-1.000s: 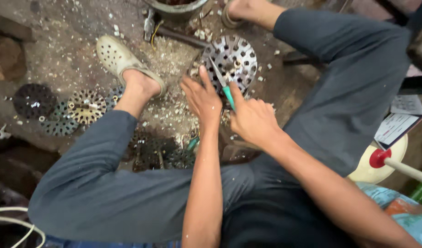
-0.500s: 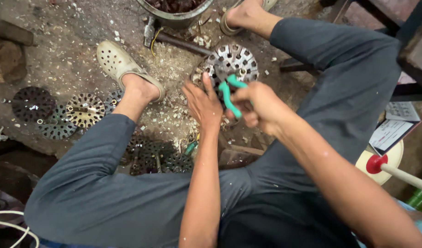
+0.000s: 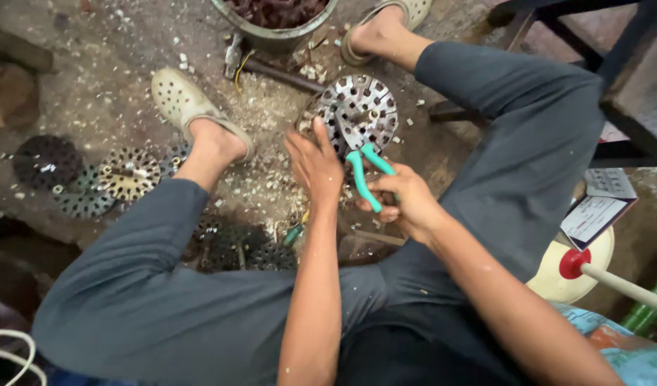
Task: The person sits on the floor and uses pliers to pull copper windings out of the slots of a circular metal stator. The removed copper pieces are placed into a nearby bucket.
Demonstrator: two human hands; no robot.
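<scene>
A seated person is seen from above, with knees spread and both legs clothed in grey trousers [image 3: 164, 300]. The ground [image 3: 78, 78] between the feet is covered with pale chips and scraps. A metal bucket [image 3: 275, 28] of dark pieces stands at the top edge, between the two feet; each foot is worn in a pale perforated clog [image 3: 182, 100]. To the right, part of a dark metal frame [image 3: 600, 64] is seen, and below it a cream-coloured container [image 3: 568, 275] with a red knob.

A round perforated metal disc [image 3: 361, 111] — the piece being worked — is propped on the ground between the feet, just below the bucket. It is steadied by the left hand [image 3: 315, 166], which is laid open against its lower left edge, fingers spread and thumb raised. The right hand [image 3: 407, 200] is closed around the green handles of a pair of pliers [image 3: 364, 175]; the tool's nose is pointed up at the lower face of the disc, though whether it grips anything there cannot be told.

Several similar discs [image 3: 85, 179] — dark and brass-coloured — are laid flat at the left, well apart from the hands. More are partly hidden under the left knee. A small card [image 3: 593, 214] is seen beside the cream container.
</scene>
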